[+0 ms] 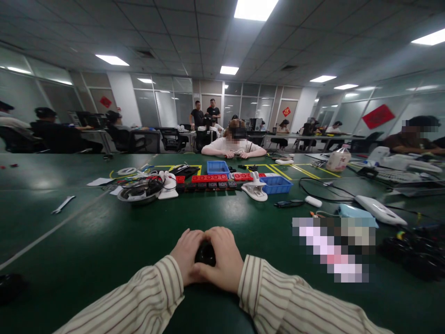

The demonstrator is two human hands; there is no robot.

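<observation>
Head view: left fingers (190,242) and right fingers (221,235) around glossy black object (206,254); metal bowl (139,200) with dark cables (153,185) beyond.

1 metal bowl (139,201); right of it 2 blue bins (280,189), 1 jug (338,159); left, 1 wrench (63,204); nearer, 2 hands (224,256) around 1 black object (206,254).

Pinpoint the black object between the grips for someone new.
Start at the big green table, on its near side, where two striped sleeves reach in. Between the left grip and the right grip is a glossy black object, partly hidden. Unlike the dark item at the picture's left edge, it is cupped by both.
</observation>
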